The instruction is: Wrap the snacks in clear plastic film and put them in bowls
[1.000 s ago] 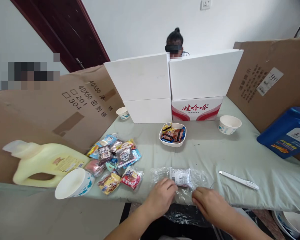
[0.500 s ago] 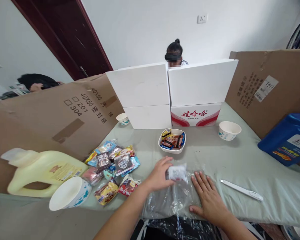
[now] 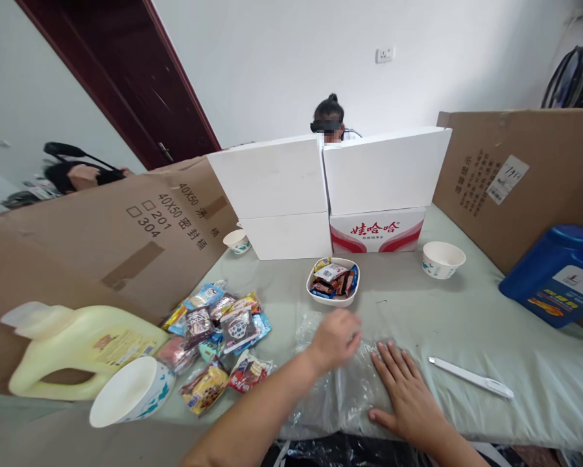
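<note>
My left hand [image 3: 336, 338], its fingers curled in, hovers above a clear plastic bag [image 3: 318, 392]; nothing shows in it. Flat on the bag's right side and the cloth lies my right hand [image 3: 408, 392], fingers spread. Just beyond my left hand stands a white bowl [image 3: 334, 301] of small wrapped snacks. On top of these rests a white snack packet [image 3: 330, 272]. To the left is a heap of packaged snacks [image 3: 223, 324], with a yellow packet [image 3: 204, 389] and a red packet [image 3: 249, 371] at its near edge.
A white cutter [image 3: 471, 377] lies right of my right hand. Paper bowls stand at the right [image 3: 443, 261], far left [image 3: 237, 242] and near left [image 3: 130, 392]. A yellow jug [image 3: 89, 344] and a blue bottle [image 3: 556, 279] flank the table. White boxes [image 3: 276, 178] screen a person behind.
The white packet has gone from my left hand into the bowl of snacks. My left hand is now curled above the plastic bag. My right hand stays in place.
</note>
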The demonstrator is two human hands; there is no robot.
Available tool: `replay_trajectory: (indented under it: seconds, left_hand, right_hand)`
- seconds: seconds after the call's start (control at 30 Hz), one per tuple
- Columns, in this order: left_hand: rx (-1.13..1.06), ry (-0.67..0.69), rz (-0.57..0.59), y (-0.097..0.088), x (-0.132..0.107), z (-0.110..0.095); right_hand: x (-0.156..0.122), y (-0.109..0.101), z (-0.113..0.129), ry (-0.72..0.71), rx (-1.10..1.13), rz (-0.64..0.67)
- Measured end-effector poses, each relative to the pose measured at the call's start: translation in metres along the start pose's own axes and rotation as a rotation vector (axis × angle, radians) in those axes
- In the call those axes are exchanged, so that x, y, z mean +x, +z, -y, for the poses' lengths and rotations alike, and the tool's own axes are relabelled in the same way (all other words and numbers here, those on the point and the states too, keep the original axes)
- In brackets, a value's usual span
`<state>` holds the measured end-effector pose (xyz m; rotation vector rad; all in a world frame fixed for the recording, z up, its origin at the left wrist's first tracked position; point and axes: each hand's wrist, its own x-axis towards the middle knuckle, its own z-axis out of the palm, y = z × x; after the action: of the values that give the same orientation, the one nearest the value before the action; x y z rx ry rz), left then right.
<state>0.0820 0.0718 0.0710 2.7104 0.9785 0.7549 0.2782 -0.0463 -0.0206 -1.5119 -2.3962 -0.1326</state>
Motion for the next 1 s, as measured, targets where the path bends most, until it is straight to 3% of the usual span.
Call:
replay_trajectory:
  seconds: [0.07,0.17,0.23,0.3,0.43,0.53,0.67,0.73,0.83,1.0]
  left_hand:
    - [0.033,0.048,0.139,0.014,-0.030,-0.009]
    - [0.170,-0.099,0.177,0.018,-0.061,0.011]
    - [0.218,-0.233,0.116,0.008,-0.075,0.032]
    - [0.191,-0.274,0.007,-0.011,-0.087,0.045]
    - [0.017,-0.174,-0.102,-0.049,-0.120,0.030]
    - [-0.061,-0.036,0.006,-0.061,-0.154,0.012]
    - [0.022,0.054,0.242,-0.059,-0.192,0.004]
    - [0.039,0.010,0.306,-0.059,-0.198,0.004]
    - [-0.143,-0.098,0.266,-0.065,-0.194,0.000]
    - [-0.578,-0.522,0.173,-0.064,-0.173,-0.007]
  right_hand:
    - [0.000,0.001,-0.001,0.018,-0.007,0.006]
    - [-0.004,-0.001,-0.011,0.107,-0.049,0.011]
    - [-0.011,-0.009,-0.020,0.176,-0.075,0.001]
    - [-0.020,-0.023,-0.027,0.192,-0.069,-0.019]
    - [-0.044,-0.053,-0.023,0.000,0.051,0.000]
    - [-0.060,-0.056,-0.008,-0.147,0.080,0.015]
    - [-0.063,-0.044,0.009,-0.212,0.053,-0.041]
    - [-0.054,-0.043,0.015,-0.249,0.132,-0.022]
    - [-0.041,-0.054,0.020,-0.224,0.383,0.084]
    - [-0.045,-0.072,0.013,0.184,0.779,0.195]
